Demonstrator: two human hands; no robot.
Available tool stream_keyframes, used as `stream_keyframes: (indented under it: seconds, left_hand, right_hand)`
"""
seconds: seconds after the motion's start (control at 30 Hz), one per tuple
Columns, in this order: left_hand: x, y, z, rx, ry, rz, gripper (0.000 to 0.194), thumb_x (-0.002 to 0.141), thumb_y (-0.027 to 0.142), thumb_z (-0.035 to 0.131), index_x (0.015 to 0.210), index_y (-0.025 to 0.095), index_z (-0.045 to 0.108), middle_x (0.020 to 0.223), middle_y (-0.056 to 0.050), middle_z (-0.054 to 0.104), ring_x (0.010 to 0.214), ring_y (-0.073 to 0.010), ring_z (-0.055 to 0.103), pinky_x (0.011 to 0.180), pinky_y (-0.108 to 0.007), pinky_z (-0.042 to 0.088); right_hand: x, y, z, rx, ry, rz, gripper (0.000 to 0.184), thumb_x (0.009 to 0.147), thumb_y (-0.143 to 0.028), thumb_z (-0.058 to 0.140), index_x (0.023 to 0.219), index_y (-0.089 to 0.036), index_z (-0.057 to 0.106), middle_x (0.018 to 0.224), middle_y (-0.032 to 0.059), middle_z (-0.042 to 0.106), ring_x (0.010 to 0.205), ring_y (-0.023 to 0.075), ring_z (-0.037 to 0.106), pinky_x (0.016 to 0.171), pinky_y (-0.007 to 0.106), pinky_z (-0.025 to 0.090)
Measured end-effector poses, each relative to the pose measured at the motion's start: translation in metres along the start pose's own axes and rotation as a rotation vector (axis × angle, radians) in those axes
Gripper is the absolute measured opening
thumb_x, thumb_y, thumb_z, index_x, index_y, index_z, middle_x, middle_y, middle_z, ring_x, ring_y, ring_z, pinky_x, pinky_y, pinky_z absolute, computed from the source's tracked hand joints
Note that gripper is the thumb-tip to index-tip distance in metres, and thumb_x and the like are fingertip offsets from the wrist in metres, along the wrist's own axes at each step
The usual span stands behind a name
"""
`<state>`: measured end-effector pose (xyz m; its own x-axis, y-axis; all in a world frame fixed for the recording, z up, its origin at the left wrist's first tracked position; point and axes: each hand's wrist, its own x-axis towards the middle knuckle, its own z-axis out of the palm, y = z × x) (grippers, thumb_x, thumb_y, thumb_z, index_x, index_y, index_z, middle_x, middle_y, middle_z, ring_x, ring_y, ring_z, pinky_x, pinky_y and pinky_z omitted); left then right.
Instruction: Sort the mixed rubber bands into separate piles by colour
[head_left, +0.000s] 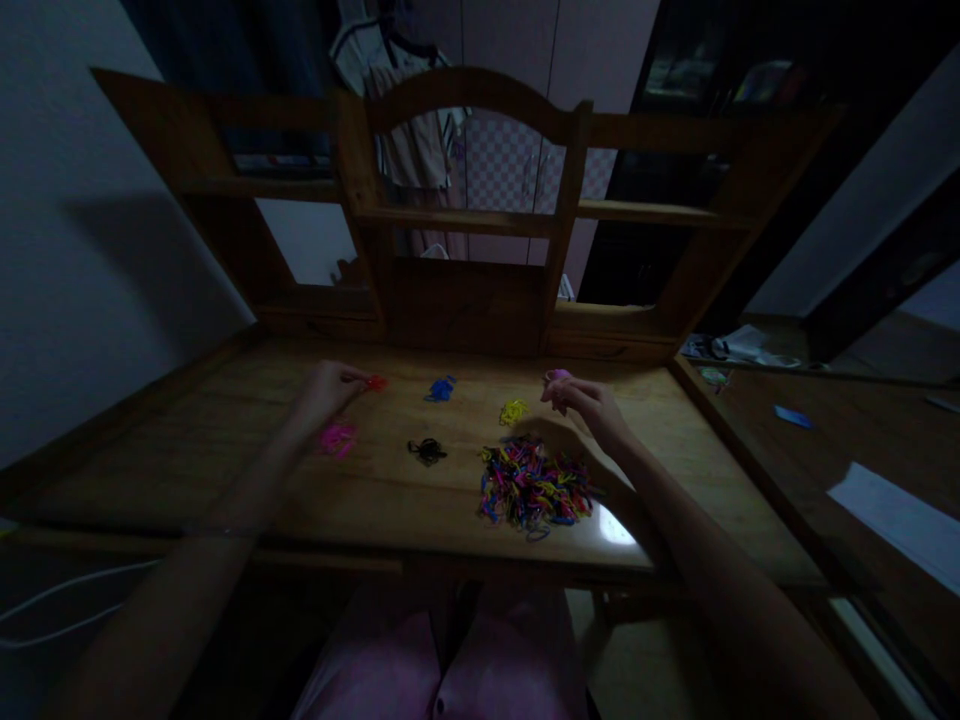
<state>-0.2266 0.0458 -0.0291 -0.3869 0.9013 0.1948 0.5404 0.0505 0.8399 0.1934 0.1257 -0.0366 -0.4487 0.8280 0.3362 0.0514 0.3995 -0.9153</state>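
My left hand (330, 385) reaches over the left side of the wooden desk, thumb and finger pinched at a small heap of red rubber bands (376, 382). Below its wrist lie pink rubber bands (337, 439). On the right, my right hand (589, 402) is closed in a pinch beside light purple rubber bands (557, 375), partly hidden by the fingers. Between the hands are blue rubber bands (441, 389), yellow rubber bands (514, 411) and black rubber bands (427, 451). A large mixed pile of coloured rubber bands (534, 485) lies below my right hand.
A wooden shelf unit (465, 225) rises along the desk's back edge. White paper (896, 520) and a small blue item (793, 416) lie on the side surface at right. The wall (112, 220) bounds the left. The room is dim.
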Motion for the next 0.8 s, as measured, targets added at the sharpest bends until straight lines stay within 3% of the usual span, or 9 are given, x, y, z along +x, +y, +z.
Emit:
stream_keyframes:
  seconds: [0.23,0.33,0.43,0.53,0.67,0.8]
  left_hand:
    - [0.022,-0.015,-0.004,0.440,0.008,0.181,0.020,0.083,0.025,0.066,0.098,0.014,0.072,0.096,-0.001,0.073,0.088,-0.0178,0.063,0.078,-0.024,0.045]
    - [0.021,-0.007,-0.005,0.457,0.054,0.227,0.023,0.089,0.028,0.059,0.102,0.012,0.070,0.101,-0.001,0.071,0.092,-0.0180,0.062,0.085,-0.027,0.046]
    - [0.008,0.014,0.002,0.438,0.042,0.361,0.025,0.093,0.027,0.051,0.101,0.013,0.069,0.104,-0.001,0.069,0.098,-0.0185,0.060,0.093,-0.030,0.045]
    - [-0.022,0.044,0.024,0.380,-0.071,0.468,0.023,0.092,0.031,0.054,0.097,0.018,0.072,0.102,-0.004,0.069,0.094,-0.0181,0.063,0.088,-0.030,0.049]
    - [-0.081,0.084,0.062,0.270,-0.455,0.559,0.025,0.094,0.035,0.052,0.107,0.023,0.070,0.110,-0.005,0.067,0.102,-0.0201,0.062,0.090,-0.034,0.049]
    - [-0.119,0.107,0.087,0.257,-0.589,0.577,0.028,0.097,0.027,0.048,0.121,0.024,0.063,0.111,-0.006,0.063,0.103,-0.0196,0.060,0.092,-0.035,0.048]
  right_hand:
    - [0.000,0.005,-0.002,0.005,0.021,0.009,0.031,0.090,-0.043,0.058,0.080,-0.019,0.074,0.077,0.0040,0.064,0.069,0.0156,0.054,0.066,0.030,0.042]
    - [0.000,0.006,-0.003,0.007,0.036,0.014,0.030,0.089,-0.042,0.059,0.080,-0.019,0.075,0.075,0.0037,0.064,0.070,0.0160,0.054,0.067,0.030,0.042]
    - [0.001,0.006,-0.004,0.003,0.048,0.021,0.032,0.090,-0.043,0.058,0.076,-0.019,0.075,0.077,0.0049,0.067,0.071,0.0168,0.056,0.069,0.031,0.043]
    - [0.000,0.004,-0.004,0.033,0.013,0.019,0.035,0.091,-0.042,0.056,0.071,-0.019,0.074,0.078,0.0063,0.069,0.073,0.0178,0.058,0.069,0.031,0.044]
    - [-0.001,0.003,-0.003,0.047,-0.002,0.024,0.036,0.090,-0.041,0.057,0.067,-0.019,0.073,0.075,0.0068,0.070,0.071,0.0182,0.059,0.068,0.032,0.044]
    - [0.000,0.004,-0.004,0.050,0.015,0.041,0.035,0.089,-0.042,0.059,0.067,-0.019,0.074,0.071,0.0068,0.071,0.069,0.0183,0.060,0.068,0.032,0.045]
